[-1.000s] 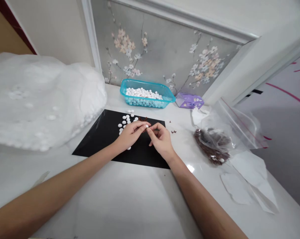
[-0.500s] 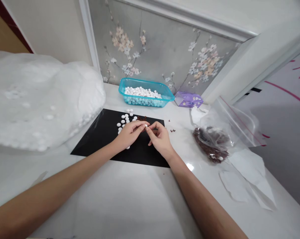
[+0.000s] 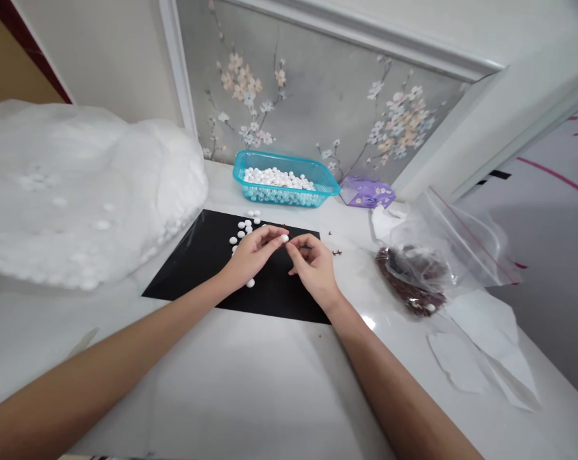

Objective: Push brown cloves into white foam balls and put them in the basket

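Note:
Between the thumb and fingers of my left hand (image 3: 254,254) is a small white ball (image 3: 284,238), held above the black sheet (image 3: 289,300). My right hand (image 3: 313,263) is closed in a pinch just right of the ball; whatever its fingertips hold is too small to make out. Loose white balls (image 3: 234,240) lie on the sheet left of and behind my left hand, and one more (image 3: 250,283) lies just below it. Part of the sheet is hidden under both hands.
Behind the sheet stands a blue basket (image 3: 289,199) of white balls, beside a purple packet (image 3: 368,192). A big white bag (image 3: 87,198) fills the left. At right are a bag of brown pieces (image 3: 408,281) and white paper (image 3: 485,319). Brown bits (image 3: 337,252) lie nearby.
The view has shifted slightly. The white ball shows more fully at my left fingertips, and my right fingertips are a little apart from it. My left hand covers the brown pieces behind it more.

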A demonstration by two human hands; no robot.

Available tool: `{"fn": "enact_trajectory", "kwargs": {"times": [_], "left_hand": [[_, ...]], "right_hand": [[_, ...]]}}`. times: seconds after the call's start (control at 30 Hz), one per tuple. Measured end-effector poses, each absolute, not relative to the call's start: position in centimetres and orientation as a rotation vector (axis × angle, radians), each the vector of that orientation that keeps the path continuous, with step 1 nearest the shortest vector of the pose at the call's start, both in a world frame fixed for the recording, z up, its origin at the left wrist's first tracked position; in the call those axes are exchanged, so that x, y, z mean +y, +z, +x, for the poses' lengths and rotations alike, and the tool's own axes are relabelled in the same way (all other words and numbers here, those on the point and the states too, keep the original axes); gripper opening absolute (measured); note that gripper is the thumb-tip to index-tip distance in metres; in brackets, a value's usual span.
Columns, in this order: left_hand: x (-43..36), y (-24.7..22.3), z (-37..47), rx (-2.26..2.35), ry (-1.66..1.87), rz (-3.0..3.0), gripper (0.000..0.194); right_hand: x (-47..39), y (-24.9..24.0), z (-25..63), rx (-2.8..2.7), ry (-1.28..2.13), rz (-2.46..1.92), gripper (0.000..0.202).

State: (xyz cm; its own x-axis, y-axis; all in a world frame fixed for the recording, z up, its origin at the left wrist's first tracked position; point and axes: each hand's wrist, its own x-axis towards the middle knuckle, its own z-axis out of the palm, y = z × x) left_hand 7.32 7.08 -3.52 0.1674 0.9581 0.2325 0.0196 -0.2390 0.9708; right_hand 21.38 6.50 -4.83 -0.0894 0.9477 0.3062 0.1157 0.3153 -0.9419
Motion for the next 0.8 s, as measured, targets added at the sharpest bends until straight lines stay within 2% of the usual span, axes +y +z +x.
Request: {"fn": "enact_trajectory", "kwargs": {"times": [0.17, 0.6, 0.8], "left_hand": [[7.01, -3.33, 7.29, 0.971, 1.239, 1.489, 0.028], [6.82, -3.3, 7.4, 1.039, 1.221, 1.454, 0.031], [6.85, -3.43, 7.25, 1.052, 1.285, 1.39, 0.031]], "right_hand": [[6.45, -4.93, 21.36, -1.579, 0.859, -1.022, 0.019], [6.35, -4.39, 21.52, -1.41, 0.969, -1.046, 0.018], [6.99, -4.77, 21.89, -1.604, 0.985, -1.136, 0.011]]}}
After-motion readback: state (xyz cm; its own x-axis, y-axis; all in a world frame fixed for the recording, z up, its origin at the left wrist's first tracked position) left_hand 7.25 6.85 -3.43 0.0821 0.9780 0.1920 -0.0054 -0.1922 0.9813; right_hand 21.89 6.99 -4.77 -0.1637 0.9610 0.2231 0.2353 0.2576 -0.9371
